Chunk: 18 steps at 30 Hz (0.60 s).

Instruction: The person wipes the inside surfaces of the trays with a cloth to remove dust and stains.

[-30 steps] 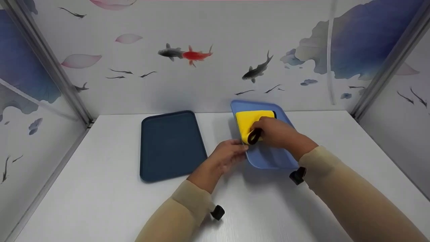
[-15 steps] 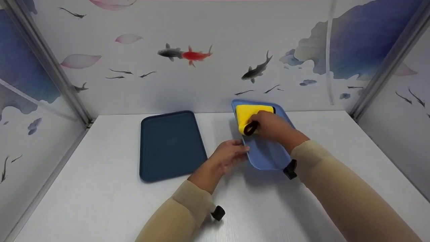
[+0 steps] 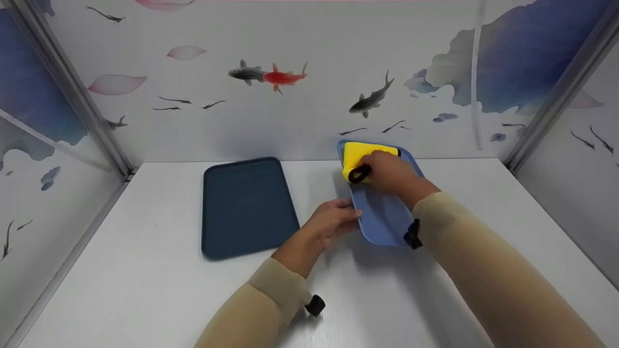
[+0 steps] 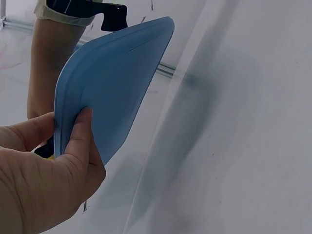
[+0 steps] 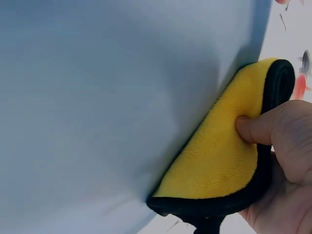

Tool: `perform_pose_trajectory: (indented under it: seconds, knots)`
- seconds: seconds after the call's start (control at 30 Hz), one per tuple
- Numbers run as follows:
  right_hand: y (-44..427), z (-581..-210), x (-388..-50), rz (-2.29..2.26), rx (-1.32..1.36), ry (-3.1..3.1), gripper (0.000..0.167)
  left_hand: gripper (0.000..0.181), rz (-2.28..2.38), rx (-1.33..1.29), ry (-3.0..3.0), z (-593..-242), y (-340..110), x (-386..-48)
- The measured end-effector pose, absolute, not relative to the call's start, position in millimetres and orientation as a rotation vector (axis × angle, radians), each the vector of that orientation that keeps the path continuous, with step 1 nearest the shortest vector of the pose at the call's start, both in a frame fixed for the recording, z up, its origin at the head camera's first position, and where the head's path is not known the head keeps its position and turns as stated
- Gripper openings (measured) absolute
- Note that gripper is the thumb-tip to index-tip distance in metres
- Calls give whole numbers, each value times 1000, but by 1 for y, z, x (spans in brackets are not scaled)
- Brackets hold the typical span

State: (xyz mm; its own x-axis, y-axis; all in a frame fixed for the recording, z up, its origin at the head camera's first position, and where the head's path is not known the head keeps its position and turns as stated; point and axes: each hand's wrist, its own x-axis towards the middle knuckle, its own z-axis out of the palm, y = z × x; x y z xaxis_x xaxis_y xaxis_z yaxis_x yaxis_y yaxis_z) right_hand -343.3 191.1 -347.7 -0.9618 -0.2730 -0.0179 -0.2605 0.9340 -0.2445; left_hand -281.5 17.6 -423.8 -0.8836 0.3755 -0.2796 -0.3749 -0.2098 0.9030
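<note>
"Where is the light-blue tray?"

"Tilted above the white table, its left edge pinched between the thumb and fingers of the left hand."

"And the right hand?"

"It grips a folded, black-trimmed yellow cloth against the tray's far part."

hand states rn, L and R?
Left hand: closed, pinching the light blue tray by its edge.
Right hand: closed, gripping the yellow cloth.

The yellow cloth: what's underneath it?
Behind the yellow cloth is the light blue tray, its bare surface showing beside the cloth. The patch directly under the cloth is covered, so I can't see it.
</note>
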Motion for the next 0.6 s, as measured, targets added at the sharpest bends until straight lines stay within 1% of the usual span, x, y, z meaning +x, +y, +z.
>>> perform_pose_trajectory:
  seconds: [0.17, 0.4, 0.6]
  knots:
    - [191, -340, -348, -377, -376, 3030, 32, 46, 2110, 24, 1600, -420, 19, -282]
    - [190, -340, -356, -414, -292, 3040, 34, 48, 2107, 58, 1594, -421, 21, -280]
    - [187, -339, -362, -465, -248, 3085, 33, 46, 2111, 55, 1599, -422, 23, -278]
